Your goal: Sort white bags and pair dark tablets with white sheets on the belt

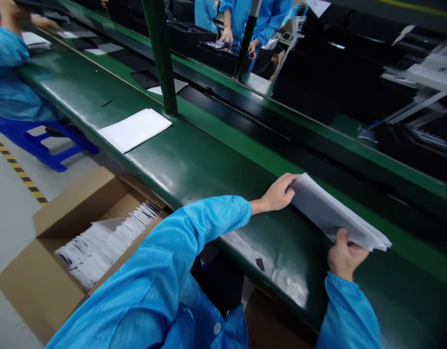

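Both my hands grip a stack of white sheets or sleeves, tilted above the green bench. My left hand is closed on its far left corner. At the near right end, my right hand is closed on it with the thumb on top; the fingers underneath are hidden. Another white stack lies flat on the bench to the left. Near the front edge sits a small dark scrap.
An open cardboard box packed with upright white sleeves stands at lower left. A green post rises from the bench. Beyond runs a belt with dark flat items. A blue stool and co-workers in blue are nearby.
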A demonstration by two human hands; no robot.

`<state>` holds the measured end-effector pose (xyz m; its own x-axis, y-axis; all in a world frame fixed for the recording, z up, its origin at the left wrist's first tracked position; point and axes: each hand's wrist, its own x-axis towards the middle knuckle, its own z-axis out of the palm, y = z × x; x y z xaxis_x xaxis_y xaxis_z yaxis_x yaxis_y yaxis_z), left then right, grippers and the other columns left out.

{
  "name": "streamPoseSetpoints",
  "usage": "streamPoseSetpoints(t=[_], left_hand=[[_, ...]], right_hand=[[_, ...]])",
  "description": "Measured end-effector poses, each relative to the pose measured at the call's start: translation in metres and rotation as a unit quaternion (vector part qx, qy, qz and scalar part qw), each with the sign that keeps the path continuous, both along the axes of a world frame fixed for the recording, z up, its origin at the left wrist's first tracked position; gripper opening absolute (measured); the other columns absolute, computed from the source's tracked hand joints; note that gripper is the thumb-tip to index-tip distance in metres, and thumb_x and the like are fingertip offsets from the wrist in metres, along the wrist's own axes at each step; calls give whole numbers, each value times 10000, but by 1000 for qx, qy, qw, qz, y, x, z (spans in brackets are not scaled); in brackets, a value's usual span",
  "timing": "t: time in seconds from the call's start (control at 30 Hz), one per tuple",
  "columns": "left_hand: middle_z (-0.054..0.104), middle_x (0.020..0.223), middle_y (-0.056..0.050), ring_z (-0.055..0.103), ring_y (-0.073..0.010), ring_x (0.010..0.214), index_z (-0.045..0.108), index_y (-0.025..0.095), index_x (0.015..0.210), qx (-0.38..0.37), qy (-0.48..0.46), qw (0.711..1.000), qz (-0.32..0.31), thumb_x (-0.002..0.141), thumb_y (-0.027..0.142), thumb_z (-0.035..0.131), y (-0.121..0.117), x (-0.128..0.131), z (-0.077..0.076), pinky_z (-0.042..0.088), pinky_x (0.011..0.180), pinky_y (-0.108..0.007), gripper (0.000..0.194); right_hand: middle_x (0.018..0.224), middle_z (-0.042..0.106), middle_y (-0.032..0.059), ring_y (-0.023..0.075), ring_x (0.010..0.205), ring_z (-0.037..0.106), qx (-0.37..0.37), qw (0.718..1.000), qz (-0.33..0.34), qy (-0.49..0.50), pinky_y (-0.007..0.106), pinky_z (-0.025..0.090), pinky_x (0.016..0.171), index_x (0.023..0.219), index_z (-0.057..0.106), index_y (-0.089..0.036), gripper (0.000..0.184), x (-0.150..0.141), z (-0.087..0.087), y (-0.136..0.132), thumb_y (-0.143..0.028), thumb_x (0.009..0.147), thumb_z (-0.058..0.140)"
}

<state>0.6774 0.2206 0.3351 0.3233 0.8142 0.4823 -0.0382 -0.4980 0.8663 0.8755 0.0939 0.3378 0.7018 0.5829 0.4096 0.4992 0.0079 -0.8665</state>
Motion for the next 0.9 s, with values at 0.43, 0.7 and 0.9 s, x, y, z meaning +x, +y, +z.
streamPoseSetpoints(t=[0.43,0.7,0.9], left_hand=[[633,1424,-143,625,-249,1312,534,159,1412,-42,35,998,40,1004,213,474,6,0,-7,494,1185,-423,416],[613,1489,-107,588,-232,1397,536,207,1422,23,-9,1000,-8,1009,207,458,-4,-2,1,457,1226,-402,420],[649,1422,-133,636,-244,1318,547,174,1403,-37,16,999,-12,984,206,508,5,1,-7,501,1175,-410,422]], right_hand=[[1307,638,117,301,1363,578,-26,995,83,45,568,353,1250,1322,443,-214,915,8,-11,1,-670,619,809],[1296,657,102,304,1369,583,38,996,34,71,520,356,1265,1237,479,-289,823,8,-10,5,-612,550,797],[1269,671,111,329,1338,609,3,997,41,59,516,424,1215,1267,506,-285,789,4,-8,6,-613,593,751]])
